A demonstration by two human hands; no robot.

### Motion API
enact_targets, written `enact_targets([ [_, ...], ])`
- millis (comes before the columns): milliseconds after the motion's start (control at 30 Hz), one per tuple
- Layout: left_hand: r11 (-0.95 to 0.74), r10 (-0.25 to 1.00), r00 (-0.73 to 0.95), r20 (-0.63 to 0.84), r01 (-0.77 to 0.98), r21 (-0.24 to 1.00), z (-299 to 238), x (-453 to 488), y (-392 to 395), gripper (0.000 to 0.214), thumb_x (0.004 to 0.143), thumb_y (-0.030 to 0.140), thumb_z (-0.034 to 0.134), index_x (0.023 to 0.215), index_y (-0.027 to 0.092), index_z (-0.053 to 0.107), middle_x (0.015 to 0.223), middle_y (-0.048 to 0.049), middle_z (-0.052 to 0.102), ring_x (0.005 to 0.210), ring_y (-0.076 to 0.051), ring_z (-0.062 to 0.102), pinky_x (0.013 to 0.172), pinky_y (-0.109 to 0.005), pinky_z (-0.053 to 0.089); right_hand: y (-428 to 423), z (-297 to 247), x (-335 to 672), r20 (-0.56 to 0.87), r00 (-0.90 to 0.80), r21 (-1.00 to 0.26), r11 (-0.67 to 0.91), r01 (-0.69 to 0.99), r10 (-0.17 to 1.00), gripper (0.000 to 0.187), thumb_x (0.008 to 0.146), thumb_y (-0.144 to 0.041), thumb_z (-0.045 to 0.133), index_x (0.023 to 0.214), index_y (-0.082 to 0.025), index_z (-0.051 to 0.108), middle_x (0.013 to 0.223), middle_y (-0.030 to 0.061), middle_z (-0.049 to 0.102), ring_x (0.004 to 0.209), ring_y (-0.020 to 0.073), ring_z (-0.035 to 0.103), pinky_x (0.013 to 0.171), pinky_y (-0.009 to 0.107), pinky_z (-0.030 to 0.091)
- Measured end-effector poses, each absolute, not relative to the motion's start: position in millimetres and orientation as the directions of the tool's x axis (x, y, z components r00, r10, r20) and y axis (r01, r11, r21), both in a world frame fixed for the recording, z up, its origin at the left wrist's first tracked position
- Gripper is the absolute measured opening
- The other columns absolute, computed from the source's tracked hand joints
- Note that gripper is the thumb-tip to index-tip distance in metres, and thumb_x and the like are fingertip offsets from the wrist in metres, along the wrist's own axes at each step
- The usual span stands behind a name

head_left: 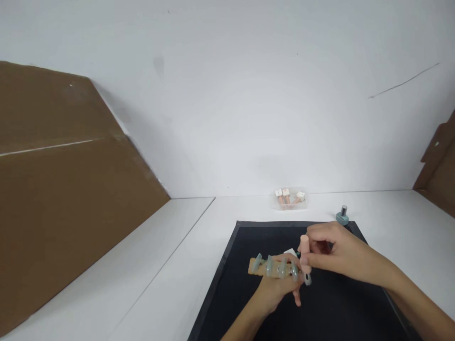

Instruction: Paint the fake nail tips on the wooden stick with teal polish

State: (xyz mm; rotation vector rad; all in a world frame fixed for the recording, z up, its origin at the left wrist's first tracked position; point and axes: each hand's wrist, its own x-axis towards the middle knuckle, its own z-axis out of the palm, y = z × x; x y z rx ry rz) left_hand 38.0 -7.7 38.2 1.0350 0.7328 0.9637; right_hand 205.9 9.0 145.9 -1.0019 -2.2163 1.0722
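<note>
My left hand (275, 289) is closed around a tan strip (251, 266) that carries several glossy grey-green false nail tips (269, 266). A small white block-like piece (289, 252) shows just behind its fingers; whether the hand holds it cannot be seen. Between thumb and fingers, my right hand (325, 246) pinches an upright pink cylindrical cap (304, 246). The cap's lower end is close to the right end of the strip, over another glossy nail tip (307, 279). Any brush beneath the cap cannot be made out.
A black mat (330, 303) lies under both hands on the white table (156, 284). Behind it stands a clear box (284, 206) of white-and-pink pieces. A grey-green bottle with a silver cap (342, 216) is at the mat's far right corner. Cardboard panels (64, 189) flank the table.
</note>
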Motion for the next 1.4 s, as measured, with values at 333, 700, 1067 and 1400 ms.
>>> enact_targets([
  [333, 0.188, 0.912, 0.406, -0.054, -0.299, 0.936, 39.6, 37.6, -8.3, 0.034, 0.056, 0.037, 0.077, 0.065, 0.013, 0.054, 0.047, 0.0054, 0.050, 0.034, -0.004, 0.044, 0.033, -0.017, 0.042, 9.3, 144.6, 205.3, 0.117, -0.609, -0.806, 0.434, 0.403, 0.784, 0.026, 0.082, -0.032, 0.060, 0.063, -0.016, 0.060, 0.059, -0.0041, 0.041, 0.052, 0.0090, 0.037, 0.048, 0.022, 0.029],
  [700, 0.204, 0.907, 0.417, -0.057, -0.319, 0.925, 41.2, 37.9, -9.0, 0.032, 0.054, 0.033, 0.078, 0.064, 0.013, 0.054, 0.047, 0.0061, 0.050, 0.033, -0.004, 0.043, 0.033, -0.017, 0.043, 9.6, 145.8, 204.9, 0.126, -0.615, -0.793, 0.452, 0.409, 0.778, 0.021, 0.082, -0.029, 0.060, 0.067, -0.015, 0.065, 0.059, -0.0038, 0.043, 0.051, 0.0090, 0.038, 0.048, 0.022, 0.030],
  [1067, 0.200, 0.909, 0.415, -0.047, -0.333, 0.922, 40.6, 37.3, -8.9, 0.033, 0.054, 0.034, 0.078, 0.063, 0.013, 0.054, 0.047, 0.0052, 0.051, 0.033, -0.004, 0.044, 0.033, -0.017, 0.043, 9.5, 146.6, 205.2, 0.132, -0.614, -0.795, 0.453, 0.403, 0.778, 0.020, 0.084, -0.027, 0.057, 0.069, -0.016, 0.065, 0.061, -0.0026, 0.047, 0.052, 0.0095, 0.038, 0.049, 0.022, 0.030],
  [1400, 0.213, 0.916, 0.394, -0.073, -0.324, 0.922, 45.3, 37.2, -11.0, 0.029, 0.053, 0.029, 0.077, 0.062, 0.013, 0.054, 0.043, 0.0059, 0.050, 0.032, -0.004, 0.043, 0.032, -0.016, 0.041, 8.3, 147.9, 205.8, 0.108, -0.617, -0.802, 0.435, 0.409, 0.780, 0.021, 0.084, -0.027, 0.058, 0.068, -0.015, 0.065, 0.060, -0.0033, 0.044, 0.053, 0.0095, 0.037, 0.049, 0.023, 0.029],
])
